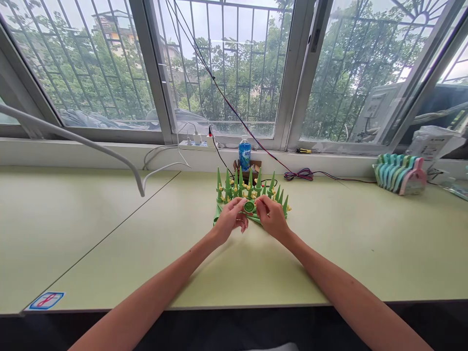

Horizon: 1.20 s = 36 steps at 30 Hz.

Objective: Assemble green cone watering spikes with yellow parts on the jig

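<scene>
My left hand (231,218) is closed around a green cone-shaped plastic piece (249,206), whose round hollow end faces me. Beside it, my right hand (269,214) pinches with thumb and fingers at the piece's right edge; what lies between those fingertips is too small to make out. Just behind both hands stand several upright green cones (240,178) with small yellow parts (220,187) on them. More green pieces (256,220) lie low on the table, partly hidden by my hands.
A blue bottle (244,154) and a small brown box (257,168) stand behind the cones. Coiled cable (300,174) lies to their right. Pastel curved pieces (399,174) sit far right. A power strip (197,142) is by the window; a grey tube (106,146) hangs at left.
</scene>
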Each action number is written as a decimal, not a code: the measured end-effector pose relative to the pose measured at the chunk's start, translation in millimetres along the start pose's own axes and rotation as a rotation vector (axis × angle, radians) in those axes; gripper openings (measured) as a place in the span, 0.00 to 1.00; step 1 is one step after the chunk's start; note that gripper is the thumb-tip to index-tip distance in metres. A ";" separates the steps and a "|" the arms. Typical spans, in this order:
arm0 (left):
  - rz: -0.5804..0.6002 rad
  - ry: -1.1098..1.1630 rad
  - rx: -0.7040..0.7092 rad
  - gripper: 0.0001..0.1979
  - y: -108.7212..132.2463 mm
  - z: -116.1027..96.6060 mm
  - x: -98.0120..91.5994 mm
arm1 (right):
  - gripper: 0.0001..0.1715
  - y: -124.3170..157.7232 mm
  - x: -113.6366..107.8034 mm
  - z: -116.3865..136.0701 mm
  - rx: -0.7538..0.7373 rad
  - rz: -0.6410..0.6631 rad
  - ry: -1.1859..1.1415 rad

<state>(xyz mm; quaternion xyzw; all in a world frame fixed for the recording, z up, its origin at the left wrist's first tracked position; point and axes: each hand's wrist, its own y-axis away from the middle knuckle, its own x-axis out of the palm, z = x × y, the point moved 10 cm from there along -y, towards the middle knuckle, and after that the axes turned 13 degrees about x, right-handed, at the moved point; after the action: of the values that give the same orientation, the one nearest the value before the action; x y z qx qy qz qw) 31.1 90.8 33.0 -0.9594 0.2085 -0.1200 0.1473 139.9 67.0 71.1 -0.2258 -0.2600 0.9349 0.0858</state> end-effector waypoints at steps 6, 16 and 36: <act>-0.014 -0.105 0.097 0.19 0.6 -13.6 -1.5 | 0.16 -0.6 0.1 -1.1 0.004 -0.004 0.012; -0.047 -0.140 0.133 0.24 1.8 -17.5 -4.1 | 0.15 -0.9 -0.9 -0.1 -0.020 -0.013 -0.007; -0.033 -0.234 0.189 0.22 0.9 -19.9 -4.6 | 0.16 -1.7 -0.4 -0.8 -0.021 -0.028 0.044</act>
<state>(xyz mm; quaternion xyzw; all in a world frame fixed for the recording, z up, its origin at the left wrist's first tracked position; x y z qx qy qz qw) 20.9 87.3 50.5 -0.9520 0.1617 -0.0287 0.2584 140.6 68.7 71.5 -0.2435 -0.2710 0.9256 0.1023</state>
